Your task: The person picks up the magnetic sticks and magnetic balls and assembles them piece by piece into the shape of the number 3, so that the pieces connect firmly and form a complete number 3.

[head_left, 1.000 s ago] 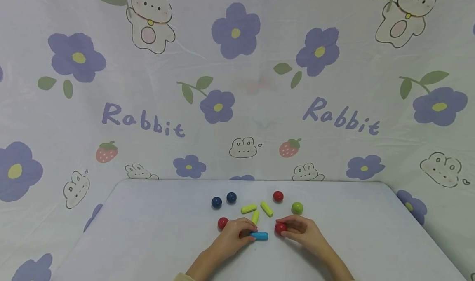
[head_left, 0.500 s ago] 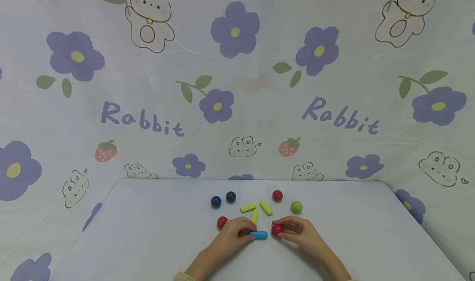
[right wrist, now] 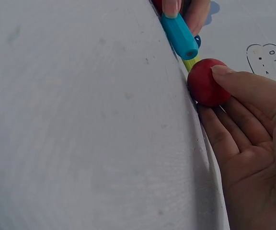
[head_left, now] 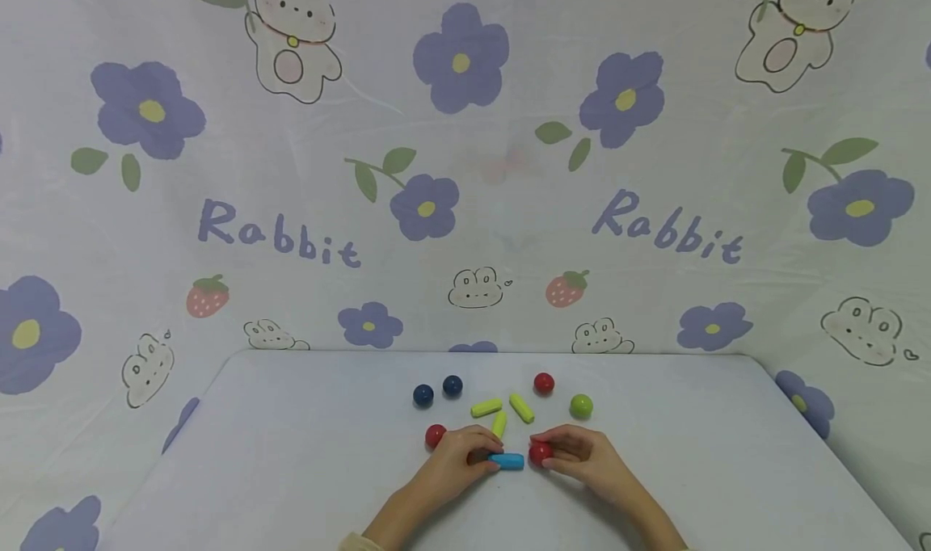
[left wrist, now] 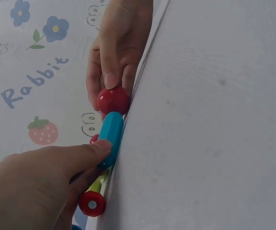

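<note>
My left hand (head_left: 454,460) pinches a short blue rod (head_left: 509,461) between thumb and fingers, low over the white table. My right hand (head_left: 585,458) holds a glossy red ball (head_left: 541,454) with thumb and fingertips, just right of the rod's free end. In the left wrist view the ball overlaps the end of the blue rod (left wrist: 111,132); in the right wrist view that end shows a small dark centre. Below the left fingers in the left wrist view is a red faceted piece (left wrist: 92,204) with a silver disc in its end. Another red ball (head_left: 435,435) is partly hidden by the left hand.
Beyond the hands lie several yellow-green rods (head_left: 521,408), two dark blue balls (head_left: 423,396), a red ball (head_left: 544,383) and a green ball (head_left: 581,406). The white table (head_left: 305,422) ends at a patterned cloth backdrop (head_left: 509,212).
My right hand has moved the red ball leftward, closer to the blue rod's free end. The left hand and the rod have stayed almost in place.
</note>
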### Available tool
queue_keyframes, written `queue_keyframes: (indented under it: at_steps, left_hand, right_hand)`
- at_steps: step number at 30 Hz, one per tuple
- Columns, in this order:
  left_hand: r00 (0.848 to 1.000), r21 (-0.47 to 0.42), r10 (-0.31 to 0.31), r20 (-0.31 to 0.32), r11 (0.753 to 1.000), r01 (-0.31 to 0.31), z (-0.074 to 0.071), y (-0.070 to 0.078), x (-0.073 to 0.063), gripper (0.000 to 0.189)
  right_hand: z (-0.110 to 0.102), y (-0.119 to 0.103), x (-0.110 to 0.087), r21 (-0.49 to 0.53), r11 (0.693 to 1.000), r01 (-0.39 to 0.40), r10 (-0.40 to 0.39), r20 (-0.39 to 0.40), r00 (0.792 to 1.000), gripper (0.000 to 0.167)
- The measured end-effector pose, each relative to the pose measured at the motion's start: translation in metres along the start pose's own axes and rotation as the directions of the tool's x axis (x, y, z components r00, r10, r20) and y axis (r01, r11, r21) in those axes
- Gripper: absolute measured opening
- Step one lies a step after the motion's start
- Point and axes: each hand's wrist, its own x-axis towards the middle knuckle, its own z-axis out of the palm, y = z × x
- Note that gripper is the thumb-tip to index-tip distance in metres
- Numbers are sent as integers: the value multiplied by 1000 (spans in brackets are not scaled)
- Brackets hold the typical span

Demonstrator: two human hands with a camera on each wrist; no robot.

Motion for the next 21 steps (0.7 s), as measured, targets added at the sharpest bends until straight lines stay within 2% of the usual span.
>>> queue_keyframes:
  at_steps: [6, 16, 21]
  left_hand:
    - [1000, -7, -15, 5, 1000, 15, 1, 0, 0, 22]
    - [1000, -12, -1, -9, 1000, 1, 1, -1, 1, 22]
    - [1000, -25, -21, -11, 999, 20, 1, -1, 0, 22]
  right_hand:
    - [3, -2, 0, 13, 1000, -5, 5, 15, 1000, 39]
    - [6, 1, 1, 39, 997, 71, -73, 41, 997, 38]
    - [8, 1, 0, 42, 998, 57, -58, 30, 998, 39]
